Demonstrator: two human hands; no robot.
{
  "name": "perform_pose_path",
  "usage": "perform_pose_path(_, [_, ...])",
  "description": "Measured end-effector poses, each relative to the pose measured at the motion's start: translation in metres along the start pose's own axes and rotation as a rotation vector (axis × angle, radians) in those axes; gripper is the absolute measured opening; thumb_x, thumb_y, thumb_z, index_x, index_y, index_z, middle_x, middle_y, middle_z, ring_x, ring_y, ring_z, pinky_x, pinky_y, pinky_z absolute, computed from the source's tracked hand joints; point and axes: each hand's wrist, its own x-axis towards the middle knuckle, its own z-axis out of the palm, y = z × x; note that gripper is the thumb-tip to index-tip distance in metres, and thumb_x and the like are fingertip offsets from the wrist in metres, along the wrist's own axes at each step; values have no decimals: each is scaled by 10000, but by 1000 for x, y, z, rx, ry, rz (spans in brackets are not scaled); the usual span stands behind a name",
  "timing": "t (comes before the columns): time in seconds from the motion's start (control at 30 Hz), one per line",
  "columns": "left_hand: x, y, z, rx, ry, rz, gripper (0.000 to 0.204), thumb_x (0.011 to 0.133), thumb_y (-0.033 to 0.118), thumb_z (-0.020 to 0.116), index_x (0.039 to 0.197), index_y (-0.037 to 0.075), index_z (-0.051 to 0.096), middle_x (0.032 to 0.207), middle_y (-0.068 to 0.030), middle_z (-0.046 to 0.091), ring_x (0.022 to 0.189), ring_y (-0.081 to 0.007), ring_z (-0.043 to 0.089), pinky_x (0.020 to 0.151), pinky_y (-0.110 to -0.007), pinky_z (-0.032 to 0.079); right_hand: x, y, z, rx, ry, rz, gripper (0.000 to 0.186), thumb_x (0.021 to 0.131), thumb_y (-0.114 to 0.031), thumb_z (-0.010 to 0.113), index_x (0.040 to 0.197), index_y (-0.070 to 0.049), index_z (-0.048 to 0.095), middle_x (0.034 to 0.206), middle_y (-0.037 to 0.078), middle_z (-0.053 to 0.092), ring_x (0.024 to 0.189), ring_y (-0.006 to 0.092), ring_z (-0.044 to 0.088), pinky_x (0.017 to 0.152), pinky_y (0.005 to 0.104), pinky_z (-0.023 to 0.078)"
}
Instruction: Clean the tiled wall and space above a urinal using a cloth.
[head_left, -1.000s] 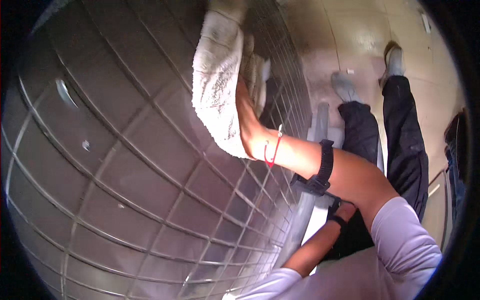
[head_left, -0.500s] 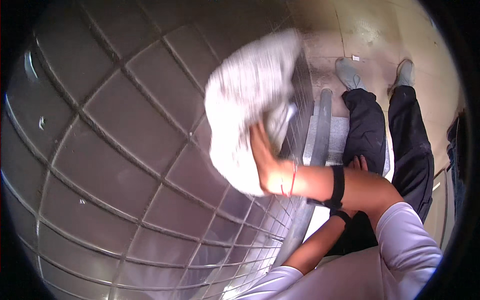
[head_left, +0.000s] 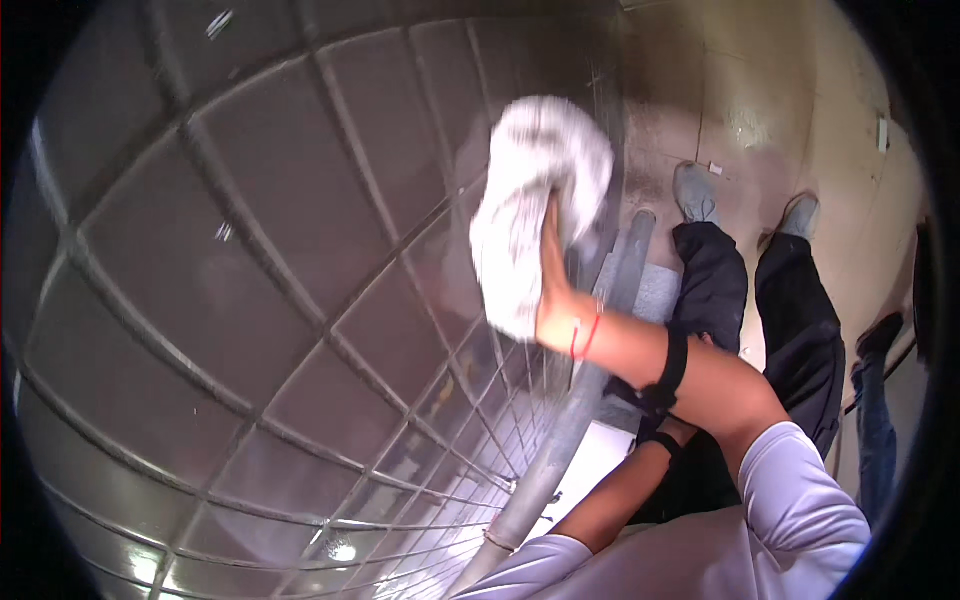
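Note:
My right hand point(head_left: 555, 285) grips a white towel-like cloth point(head_left: 515, 210) against or just over the dark tiled wall point(head_left: 250, 260) on the left; motion blurs the cloth and my fingers. A red string bracelet point(head_left: 585, 335) circles that wrist, and a black strap point(head_left: 672, 370) is round the forearm. My left hand point(head_left: 682, 430) is low at my dark-trousered leg point(head_left: 705, 280), mostly behind my right forearm, so what its fingers do is hidden.
A grey pipe rail point(head_left: 630, 265) runs along the wall beside a grey step point(head_left: 655, 290). My grey shoes point(head_left: 695, 190) stand on beige floor tiles point(head_left: 760, 100). Another person's jeans-clad leg point(head_left: 875, 420) is at the far right.
My right hand and the cloth have swept to the right across the wall, toward the rail. The other person's leg shows more at the right. My left hand stays low by my leg.

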Motion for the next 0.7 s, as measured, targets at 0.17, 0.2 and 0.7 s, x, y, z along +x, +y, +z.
perform_pose_path(0.17, [-18, 42, 64, 267, -184, -99, 561, 873, 293, 412, 1323, -33, 339, 1342, -220, 373, 1207, -331, 386, 1004, -436, 326, -61, 44, -28, -1056, -238, -402, 456, 810, -334, 503, 1172, -60, 545, 1216, 175, 516, 1177, 353, 434, 999, 528, 318])
perform_pose_path(0.2, [20, 43, 5, -75, -34, -188, 569, 865, 299, 422, 1319, -34, 343, 1335, -224, 382, 1198, -334, 397, 999, -435, 332, -81, 42, -44, -1130, -322, -493, 445, 798, -313, 513, 1157, -55, 558, 1225, 191, 509, 1189, 372, 423, 1006, 546, 307])
perform_pose_path(0.7, [-2, 60, 11, -900, 393, -594, 739, 816, 433, 590, 1361, 29, 294, 1392, -193, 312, 1252, -372, 327, 1028, -460, 288, -6, -164, -5, -372, -679, -910, 360, 912, -432, 414, 1083, -134, 522, 1009, 9, 536, 959, 166, 521, 860, 332, 424])
